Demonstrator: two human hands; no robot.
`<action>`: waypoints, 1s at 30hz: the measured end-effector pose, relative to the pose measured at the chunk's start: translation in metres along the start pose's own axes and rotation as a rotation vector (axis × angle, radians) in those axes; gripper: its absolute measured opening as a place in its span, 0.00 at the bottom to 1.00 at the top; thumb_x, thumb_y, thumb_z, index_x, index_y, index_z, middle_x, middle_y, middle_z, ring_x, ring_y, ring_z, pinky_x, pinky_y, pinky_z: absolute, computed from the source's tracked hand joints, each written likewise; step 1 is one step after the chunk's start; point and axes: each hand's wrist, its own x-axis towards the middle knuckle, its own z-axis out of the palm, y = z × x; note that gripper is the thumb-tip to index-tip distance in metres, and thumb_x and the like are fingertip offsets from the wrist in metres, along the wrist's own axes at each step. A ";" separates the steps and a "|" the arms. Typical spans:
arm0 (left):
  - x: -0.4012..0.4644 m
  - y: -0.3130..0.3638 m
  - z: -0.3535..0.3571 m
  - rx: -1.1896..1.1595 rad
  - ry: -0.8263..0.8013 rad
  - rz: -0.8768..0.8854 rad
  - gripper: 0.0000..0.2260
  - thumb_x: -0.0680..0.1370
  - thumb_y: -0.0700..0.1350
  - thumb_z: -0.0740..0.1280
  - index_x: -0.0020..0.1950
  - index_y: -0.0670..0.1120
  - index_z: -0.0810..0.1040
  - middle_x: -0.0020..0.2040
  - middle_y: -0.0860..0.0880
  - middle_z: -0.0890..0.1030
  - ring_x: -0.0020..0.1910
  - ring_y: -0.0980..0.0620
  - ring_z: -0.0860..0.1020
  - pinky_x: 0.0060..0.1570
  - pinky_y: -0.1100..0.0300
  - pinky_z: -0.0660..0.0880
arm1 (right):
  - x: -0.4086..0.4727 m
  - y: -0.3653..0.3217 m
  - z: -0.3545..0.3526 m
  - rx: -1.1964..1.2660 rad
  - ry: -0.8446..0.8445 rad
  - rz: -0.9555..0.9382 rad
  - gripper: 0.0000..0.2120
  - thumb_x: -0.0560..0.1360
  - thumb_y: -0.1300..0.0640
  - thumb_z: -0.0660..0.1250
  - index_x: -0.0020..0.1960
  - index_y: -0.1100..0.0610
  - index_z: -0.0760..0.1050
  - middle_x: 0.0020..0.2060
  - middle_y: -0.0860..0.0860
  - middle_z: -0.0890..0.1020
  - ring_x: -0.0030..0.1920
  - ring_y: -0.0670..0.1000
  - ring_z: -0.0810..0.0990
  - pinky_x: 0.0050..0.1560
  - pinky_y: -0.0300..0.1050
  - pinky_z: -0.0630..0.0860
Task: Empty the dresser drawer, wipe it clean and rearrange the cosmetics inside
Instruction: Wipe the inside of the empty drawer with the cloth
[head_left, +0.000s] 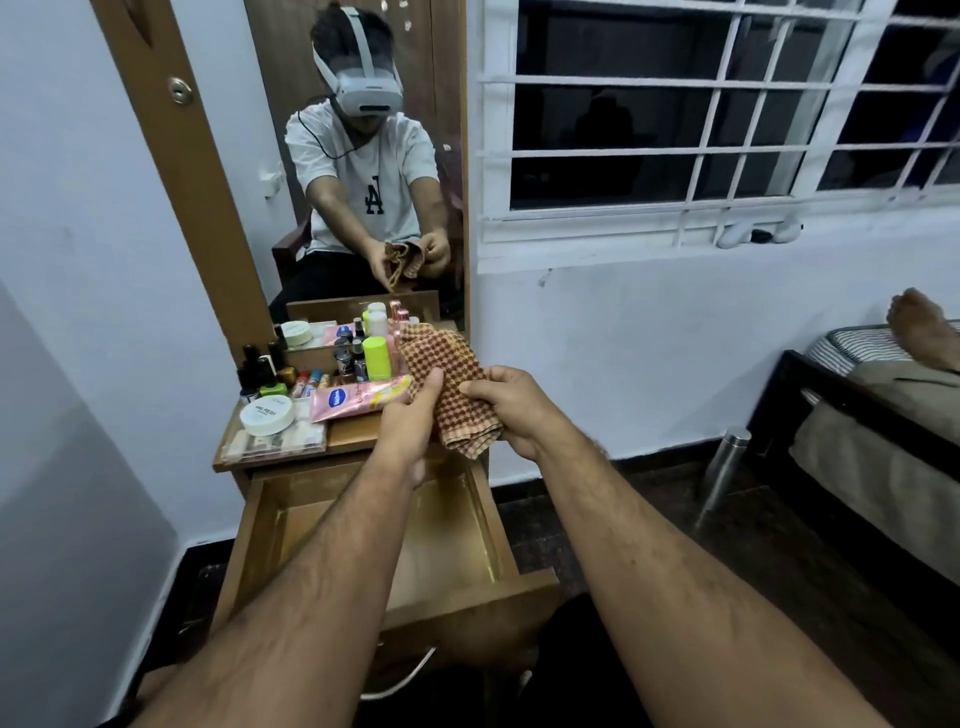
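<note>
Hands grip your red-and-tan checked cotton cloth (451, 379): left hand (410, 415) and right hand (511, 408) both pinch it above the pulled-out wooden drawer (467, 540); assorted cosmetics (332, 374) crowd the dresser top.

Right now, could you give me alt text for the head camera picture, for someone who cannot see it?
Both hands, left and right, hold a checked cloth above an open, empty drawer. Cosmetics crowd the dresser top below a mirror reflecting the seated person.
</note>
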 end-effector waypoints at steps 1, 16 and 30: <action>-0.008 0.003 -0.006 -0.054 0.022 -0.002 0.13 0.79 0.49 0.69 0.59 0.42 0.78 0.52 0.44 0.84 0.49 0.47 0.83 0.37 0.57 0.82 | -0.006 0.003 0.006 0.013 -0.021 -0.002 0.02 0.77 0.66 0.67 0.47 0.60 0.78 0.39 0.55 0.84 0.38 0.50 0.84 0.34 0.40 0.79; -0.056 -0.018 -0.110 0.086 0.117 -0.004 0.08 0.77 0.41 0.71 0.56 0.43 0.81 0.53 0.43 0.85 0.52 0.46 0.83 0.54 0.49 0.81 | -0.045 0.087 0.065 0.133 -0.129 0.100 0.08 0.74 0.63 0.72 0.53 0.62 0.80 0.47 0.57 0.86 0.48 0.55 0.85 0.53 0.52 0.82; -0.061 -0.043 -0.128 0.240 0.174 0.020 0.05 0.77 0.39 0.71 0.52 0.43 0.82 0.50 0.44 0.85 0.45 0.50 0.85 0.42 0.57 0.83 | -0.047 0.118 0.079 0.015 -0.001 0.105 0.13 0.75 0.65 0.71 0.59 0.63 0.77 0.51 0.59 0.85 0.52 0.58 0.85 0.52 0.54 0.82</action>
